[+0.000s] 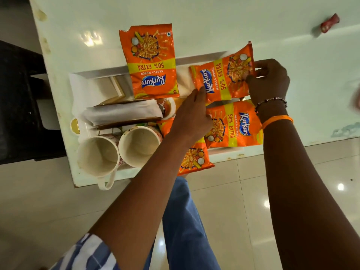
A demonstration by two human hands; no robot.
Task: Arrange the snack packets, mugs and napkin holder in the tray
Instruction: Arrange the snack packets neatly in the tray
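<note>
A white tray (196, 59) sits on a pale table. Both hands hold one orange snack packet (222, 76) over the tray's far right part: my left hand (191, 115) pinches its near end, my right hand (269, 82) grips its far end. A second packet (150, 61) leans over the tray's far rim. A third packet (233, 125) lies at the near right, and a fourth (194, 156) pokes out under my left forearm. Two white mugs (98, 154) (139, 145) stand at the tray's near left. The napkin holder (122, 114), with white napkins, sits behind them.
A small red wrapper (329, 23) lies far right on the table (253, 22). A dark chair (19, 104) stands off the table's left edge. The tiled floor (243, 201) and my blue trouser leg (187, 221) are below the near edge.
</note>
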